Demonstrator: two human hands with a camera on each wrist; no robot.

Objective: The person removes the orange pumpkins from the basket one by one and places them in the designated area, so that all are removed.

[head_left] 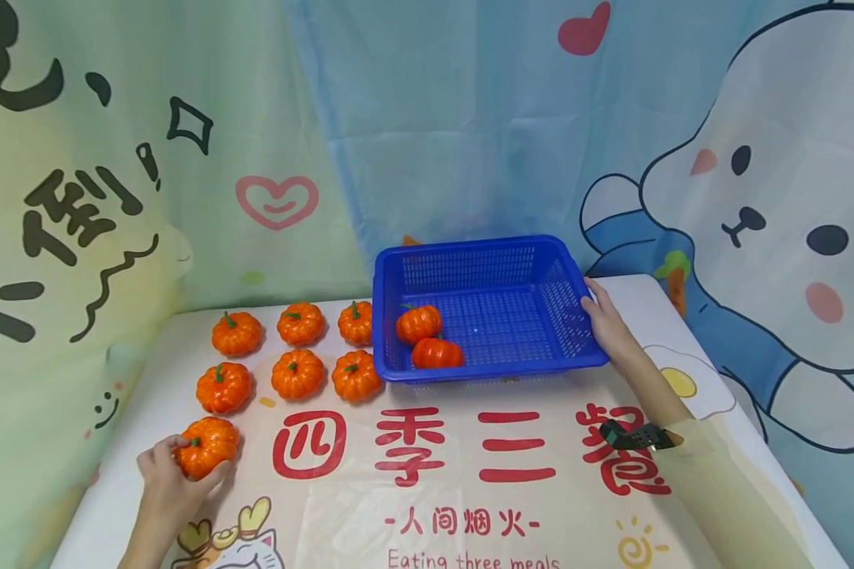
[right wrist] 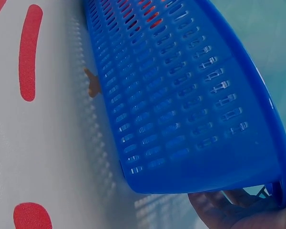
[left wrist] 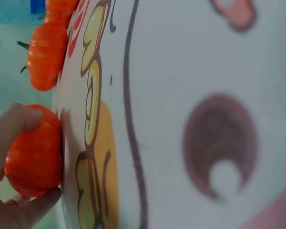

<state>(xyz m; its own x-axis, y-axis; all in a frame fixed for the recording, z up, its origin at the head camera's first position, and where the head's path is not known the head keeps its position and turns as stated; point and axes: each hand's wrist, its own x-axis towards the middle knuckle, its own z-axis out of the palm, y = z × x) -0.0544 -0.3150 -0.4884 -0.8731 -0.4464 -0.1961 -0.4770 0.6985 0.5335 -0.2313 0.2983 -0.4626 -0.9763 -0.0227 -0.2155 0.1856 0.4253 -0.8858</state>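
My left hand (head_left: 169, 484) grips a small orange pumpkin (head_left: 212, 447) with a green stem at the front left of the table. In the left wrist view the thumb lies over one side of that pumpkin (left wrist: 35, 152) and the fingers reach around the other. My right hand (head_left: 610, 325) holds the right end of a blue plastic basket (head_left: 498, 371). The right wrist view shows its fingers (right wrist: 219, 210) tucked beneath the rim, close to the perforated wall. Inside the basket, toward its left end, lie two pumpkins, one orange (head_left: 420, 324) and one redder (head_left: 437, 354).
Left of the basket, several more pumpkins (head_left: 297, 374) stand in rough rows, the nearest (head_left: 357, 376) right at the basket's side. A printed cloth (head_left: 427, 442) covers the table. A patterned curtain (head_left: 434, 142) hangs behind and at both sides.
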